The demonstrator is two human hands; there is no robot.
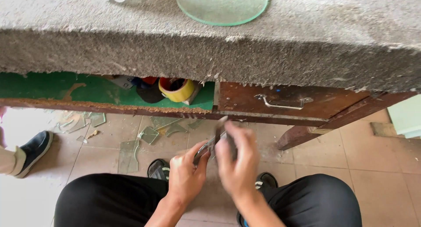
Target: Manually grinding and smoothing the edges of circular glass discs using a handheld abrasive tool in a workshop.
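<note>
1. Black trousers (109, 200) cover both knees at the bottom of the view, and black shoes (160, 169) rest on the tiled floor (377, 165) between them.
2. Above the knees, the left hand (186, 176) is curled closed around a small metal tool (206, 149), gripping its near end; the tool is slim, grey and blurred, so its exact kind cannot be told.
3. Just beside it, the right hand (239, 163) meets the far end of the same tool, fingers bent over it; motion blur hides how firmly it grips.
4. The tool lies between the two hands, below the front edge of the table (307, 38), in front of the drawers.
5. Rough grey felt-like carpet covers the table top and hangs frayed over its front edge.
6. A round pane of greenish clear glass (222, 5) lies flat on the carpet near the far edge.
7. Under the front edge, an open drawer (52, 89) with a green lining holds a yellow tape roll (176, 90); to its right is a shut brown wooden drawer with a metal handle (283, 102).
8. Curved offcuts of clear glass (129, 154) lie scattered on the beige floor tiles under the table.
9. Another person's dark shoe (34, 150) stands at the left.
</note>
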